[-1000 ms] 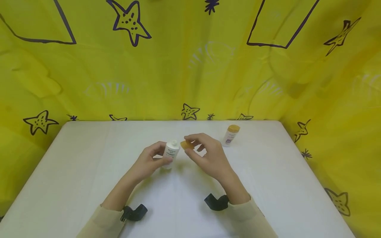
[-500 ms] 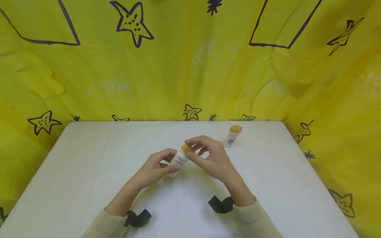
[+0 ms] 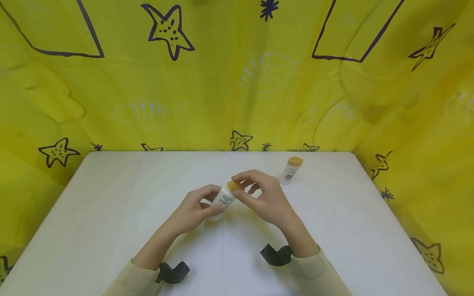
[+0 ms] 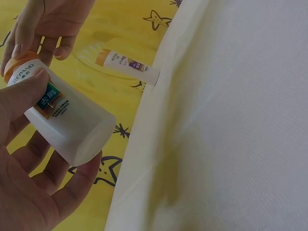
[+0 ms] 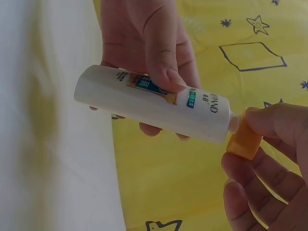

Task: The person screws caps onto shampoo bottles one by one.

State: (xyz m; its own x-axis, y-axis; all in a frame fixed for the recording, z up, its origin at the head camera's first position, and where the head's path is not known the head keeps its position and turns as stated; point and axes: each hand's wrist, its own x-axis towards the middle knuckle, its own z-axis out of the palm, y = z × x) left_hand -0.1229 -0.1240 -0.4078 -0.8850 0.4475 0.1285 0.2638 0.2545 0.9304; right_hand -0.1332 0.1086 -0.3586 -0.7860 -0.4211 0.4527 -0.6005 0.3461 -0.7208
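Note:
My left hand (image 3: 194,210) grips a white shampoo bottle (image 3: 224,198) by its body, thumb across the front label. Held in the air above the table, the bottle leans with its top toward my right hand (image 3: 264,197). That hand pinches an orange cap (image 3: 233,186) between thumb and fingers at the bottle's mouth. In the right wrist view, the cap (image 5: 245,137) sits over the neck end, and a short bit of pale neck (image 5: 234,122) shows between cap and shoulder. From the left wrist, the bottle's rounded base (image 4: 91,142) faces the camera.
A second white bottle (image 3: 290,172) with an orange cap stands upright on the white-covered table (image 3: 129,185), behind and right of my right hand. A yellow curtain (image 3: 207,90) with drawn stars hangs behind the table. Black wrist cameras (image 3: 174,272) sit at both wrists.
The cap, held apart from the exposed neck a second ago, has met the bottle's mouth. My left hand has tilted the bottle to the right. Over the last half second little has moved.

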